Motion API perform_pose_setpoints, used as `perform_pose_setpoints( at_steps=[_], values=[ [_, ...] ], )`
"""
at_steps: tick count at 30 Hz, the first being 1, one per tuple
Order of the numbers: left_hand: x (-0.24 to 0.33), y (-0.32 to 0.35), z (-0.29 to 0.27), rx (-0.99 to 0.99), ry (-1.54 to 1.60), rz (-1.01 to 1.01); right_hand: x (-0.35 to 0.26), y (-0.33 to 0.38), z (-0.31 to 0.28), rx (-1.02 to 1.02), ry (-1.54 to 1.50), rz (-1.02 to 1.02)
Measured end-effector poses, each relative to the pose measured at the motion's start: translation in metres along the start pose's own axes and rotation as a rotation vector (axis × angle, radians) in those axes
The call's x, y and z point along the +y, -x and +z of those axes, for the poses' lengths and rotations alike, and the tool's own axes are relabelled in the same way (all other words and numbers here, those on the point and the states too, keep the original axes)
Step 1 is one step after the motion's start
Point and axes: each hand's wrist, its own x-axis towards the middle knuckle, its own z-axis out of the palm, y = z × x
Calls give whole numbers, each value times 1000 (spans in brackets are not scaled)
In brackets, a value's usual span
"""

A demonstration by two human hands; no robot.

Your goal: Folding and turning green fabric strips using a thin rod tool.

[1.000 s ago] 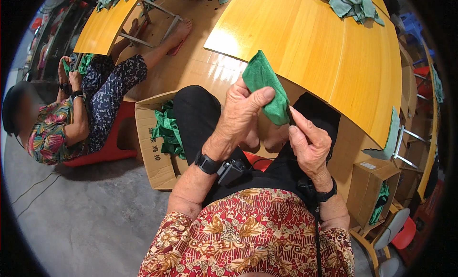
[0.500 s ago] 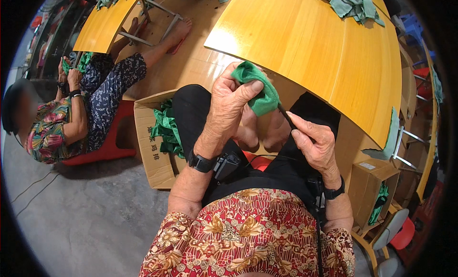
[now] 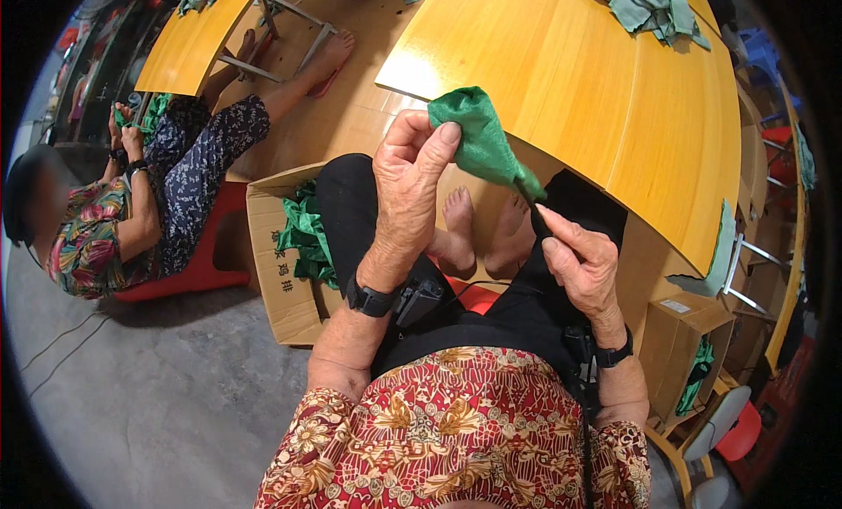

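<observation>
Holding a small green cloth above your bare feet

Your left hand pinches the cloth's upper side. Your right hand, closed narrowly, grips a thin dark stick, which meets the cloth's lower end; whether it goes inside is hidden. The cloth hangs near the yellow worktop's edge. To the left of your legs, an open cardboard box contains crumpled green pieces.

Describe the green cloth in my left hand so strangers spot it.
Start at the big yellow table. By its near edge, your left hand pinches the green cloth. Unlike the green heap in the left box, it's raised, touching a dark stick.
</observation>
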Motion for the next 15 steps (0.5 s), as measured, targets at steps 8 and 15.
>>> perform_pose_setpoints(
  at_steps=[8, 15],
  values=[
    [10, 6, 8, -92, -44, -56, -2, -11, 4, -22, 48, -44],
    [1, 16, 6, -190, -70, -174, -13, -16, 1, 90, 40, 60]
  ],
)
